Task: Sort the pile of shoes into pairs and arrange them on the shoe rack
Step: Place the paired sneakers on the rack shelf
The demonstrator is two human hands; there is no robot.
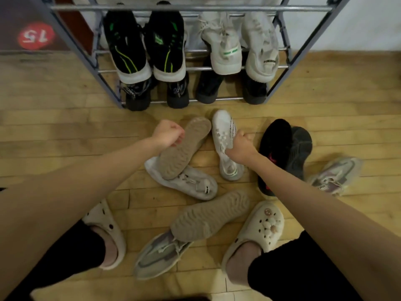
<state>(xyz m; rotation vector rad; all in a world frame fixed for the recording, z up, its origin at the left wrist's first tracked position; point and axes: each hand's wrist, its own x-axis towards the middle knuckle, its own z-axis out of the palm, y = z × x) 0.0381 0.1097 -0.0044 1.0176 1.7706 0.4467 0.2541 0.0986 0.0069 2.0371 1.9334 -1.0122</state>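
Observation:
My left hand (168, 133) is closed on the edge of a shoe turned sole-up, its tan sole (184, 146) resting across a white sneaker (193, 184) that lies on its side. My right hand (240, 147) grips the middle of a white mesh sneaker (222, 131) with its toe toward the shoe rack (191, 8). On the rack's upper bars stand a black-and-green pair (147, 44) and an off-white pair (240, 42). Dark shoes (178, 94) fill the bottom row. Both held shoes still touch the floor.
More shoes lie on the wood floor: another sole-up tan shoe (212, 216), a grey-lilac sneaker (156, 255), its match (334, 174) at the right, a black shoe with a red logo (273, 148) and a dark grey one (301, 148). My feet wear cream clogs (260, 227).

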